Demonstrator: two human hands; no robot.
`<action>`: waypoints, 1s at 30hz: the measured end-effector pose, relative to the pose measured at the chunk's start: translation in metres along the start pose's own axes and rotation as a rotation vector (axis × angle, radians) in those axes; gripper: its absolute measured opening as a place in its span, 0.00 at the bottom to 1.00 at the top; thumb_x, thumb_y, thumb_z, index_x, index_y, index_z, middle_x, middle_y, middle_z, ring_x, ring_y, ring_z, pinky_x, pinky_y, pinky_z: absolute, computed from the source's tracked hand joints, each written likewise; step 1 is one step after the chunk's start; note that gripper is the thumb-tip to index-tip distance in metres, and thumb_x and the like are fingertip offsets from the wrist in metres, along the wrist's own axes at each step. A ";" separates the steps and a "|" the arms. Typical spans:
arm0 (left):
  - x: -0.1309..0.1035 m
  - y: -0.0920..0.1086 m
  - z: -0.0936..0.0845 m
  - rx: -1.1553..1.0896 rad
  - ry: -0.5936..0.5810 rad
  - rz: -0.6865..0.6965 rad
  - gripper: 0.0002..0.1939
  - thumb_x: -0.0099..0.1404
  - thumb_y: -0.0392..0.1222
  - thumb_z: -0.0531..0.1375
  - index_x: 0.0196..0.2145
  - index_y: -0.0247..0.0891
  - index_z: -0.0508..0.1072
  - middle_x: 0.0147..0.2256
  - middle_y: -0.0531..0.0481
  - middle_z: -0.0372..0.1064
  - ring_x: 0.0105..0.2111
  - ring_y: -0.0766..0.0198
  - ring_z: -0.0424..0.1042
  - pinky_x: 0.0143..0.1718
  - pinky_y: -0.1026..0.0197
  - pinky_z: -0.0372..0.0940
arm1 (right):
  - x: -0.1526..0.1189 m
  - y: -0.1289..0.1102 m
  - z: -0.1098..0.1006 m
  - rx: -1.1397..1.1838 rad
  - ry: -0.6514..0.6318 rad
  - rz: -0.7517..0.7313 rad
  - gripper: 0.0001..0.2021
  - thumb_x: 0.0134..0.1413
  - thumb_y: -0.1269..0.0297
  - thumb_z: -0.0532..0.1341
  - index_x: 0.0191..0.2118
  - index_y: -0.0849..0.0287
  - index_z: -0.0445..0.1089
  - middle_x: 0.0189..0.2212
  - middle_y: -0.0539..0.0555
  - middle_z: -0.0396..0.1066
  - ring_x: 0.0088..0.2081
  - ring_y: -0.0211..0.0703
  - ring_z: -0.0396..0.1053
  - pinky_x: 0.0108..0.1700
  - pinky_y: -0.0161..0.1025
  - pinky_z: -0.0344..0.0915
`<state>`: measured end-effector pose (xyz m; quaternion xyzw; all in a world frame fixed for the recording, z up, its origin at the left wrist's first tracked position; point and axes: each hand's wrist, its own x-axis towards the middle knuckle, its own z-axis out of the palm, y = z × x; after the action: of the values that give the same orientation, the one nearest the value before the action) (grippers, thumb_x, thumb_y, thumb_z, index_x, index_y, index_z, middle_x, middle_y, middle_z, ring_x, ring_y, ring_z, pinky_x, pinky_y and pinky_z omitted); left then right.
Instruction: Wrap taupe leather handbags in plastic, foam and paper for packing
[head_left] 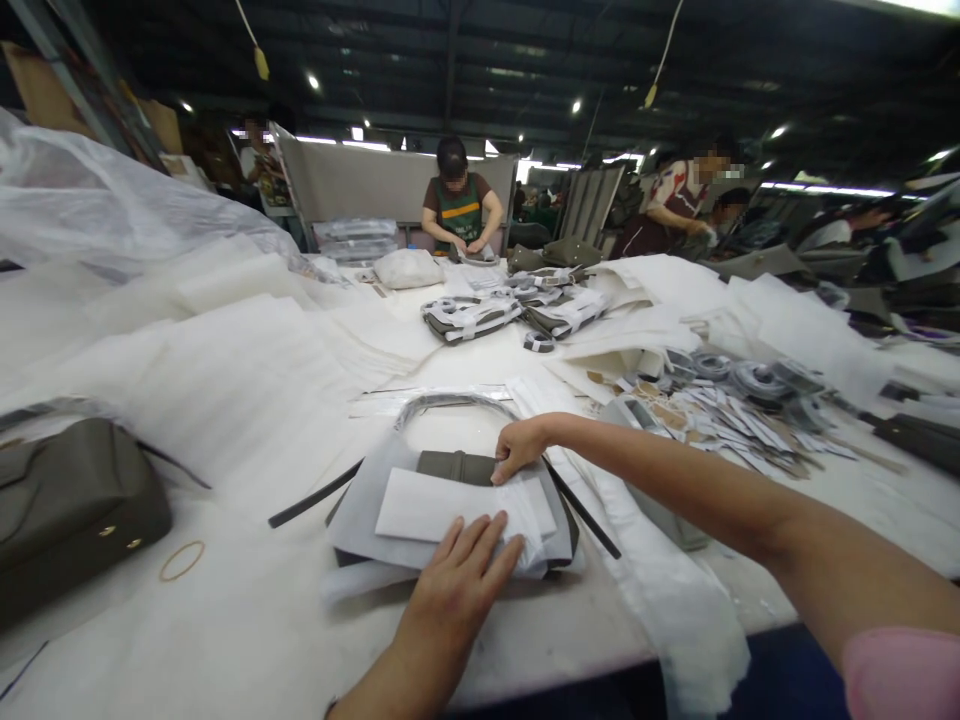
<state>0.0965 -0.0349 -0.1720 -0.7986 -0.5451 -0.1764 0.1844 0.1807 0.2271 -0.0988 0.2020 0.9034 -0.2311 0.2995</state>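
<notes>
A dark olive handbag (454,466) lies on the white table in front of me, partly covered by grey-white wrapping sheet, its wrapped handle arching away from me. A folded white foam piece (420,508) rests across its front. My left hand (469,570) presses flat on the foam's lower edge, fingers spread. My right hand (519,448) is closed at the bag's upper right, fingertips pinched at the flap's edge; what they grip is too small to make out. Dark straps (319,494) stick out on both sides.
Another olive bag (75,500) sits at the left, near a rubber band (181,561). White foam sheets (210,390) spread behind. Wrapped bags (471,316), paper strips (750,430) and coiled straps (757,380) lie farther back. A person (459,205) works across the table.
</notes>
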 end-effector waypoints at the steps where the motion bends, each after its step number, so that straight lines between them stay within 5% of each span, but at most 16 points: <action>1: -0.003 0.002 -0.001 0.000 0.010 0.006 0.23 0.71 0.33 0.52 0.62 0.44 0.64 0.64 0.46 0.60 0.60 0.56 0.64 0.60 0.48 0.62 | -0.006 -0.002 0.003 -0.002 0.025 0.001 0.25 0.45 0.38 0.66 0.31 0.59 0.80 0.24 0.47 0.75 0.28 0.37 0.68 0.32 0.33 0.60; 5: -0.008 0.011 -0.007 0.035 0.007 0.013 0.25 0.71 0.31 0.52 0.63 0.43 0.63 0.64 0.46 0.60 0.60 0.56 0.64 0.60 0.48 0.62 | -0.044 -0.018 0.018 -0.033 0.306 0.025 0.21 0.59 0.46 0.60 0.42 0.59 0.79 0.38 0.55 0.79 0.43 0.47 0.74 0.46 0.38 0.63; 9: -0.004 0.012 -0.014 0.031 -0.062 0.014 0.28 0.68 0.29 0.54 0.63 0.43 0.62 0.64 0.46 0.60 0.60 0.56 0.65 0.60 0.49 0.63 | -0.088 -0.048 0.066 -0.057 0.669 0.016 0.22 0.67 0.54 0.53 0.59 0.61 0.68 0.58 0.62 0.68 0.61 0.52 0.62 0.62 0.49 0.54; 11: -0.002 0.010 -0.016 0.003 -0.084 0.010 0.28 0.67 0.29 0.55 0.64 0.41 0.61 0.63 0.45 0.60 0.60 0.57 0.64 0.61 0.50 0.62 | -0.100 -0.061 0.108 -0.070 0.828 -0.104 0.23 0.64 0.54 0.57 0.60 0.59 0.67 0.57 0.61 0.70 0.60 0.50 0.65 0.64 0.49 0.55; 13: -0.001 0.006 -0.019 -0.037 -0.084 0.023 0.29 0.67 0.29 0.55 0.65 0.38 0.58 0.63 0.43 0.60 0.62 0.59 0.62 0.62 0.52 0.61 | -0.100 -0.069 0.150 -0.152 0.929 -0.153 0.36 0.54 0.49 0.65 0.64 0.63 0.62 0.62 0.65 0.64 0.64 0.58 0.60 0.66 0.56 0.54; 16: -0.005 -0.008 -0.026 -0.083 -0.086 0.117 0.28 0.68 0.28 0.53 0.64 0.35 0.59 0.64 0.42 0.60 0.63 0.62 0.59 0.63 0.54 0.59 | -0.090 -0.070 0.187 -0.285 1.013 -0.117 0.41 0.49 0.58 0.71 0.66 0.67 0.58 0.65 0.68 0.58 0.66 0.62 0.55 0.66 0.58 0.54; 24: -0.036 -0.076 -0.070 0.137 -0.276 0.105 0.36 0.67 0.27 0.56 0.69 0.42 0.49 0.68 0.46 0.50 0.68 0.54 0.49 0.66 0.44 0.53 | -0.087 -0.064 0.183 -0.351 1.036 -0.128 0.35 0.51 0.66 0.68 0.64 0.67 0.60 0.64 0.66 0.61 0.65 0.59 0.58 0.65 0.56 0.58; 30: -0.037 -0.101 -0.077 0.042 -0.370 0.028 0.35 0.66 0.35 0.62 0.67 0.45 0.54 0.65 0.46 0.56 0.64 0.54 0.58 0.63 0.48 0.58 | -0.088 -0.059 0.174 -0.377 1.006 -0.142 0.34 0.52 0.64 0.68 0.64 0.66 0.61 0.63 0.65 0.62 0.64 0.59 0.60 0.65 0.57 0.57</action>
<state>-0.0170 -0.0686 -0.1124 -0.8208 -0.5622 -0.0124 0.1001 0.2946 0.0653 -0.1496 0.1692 0.9724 0.0404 -0.1554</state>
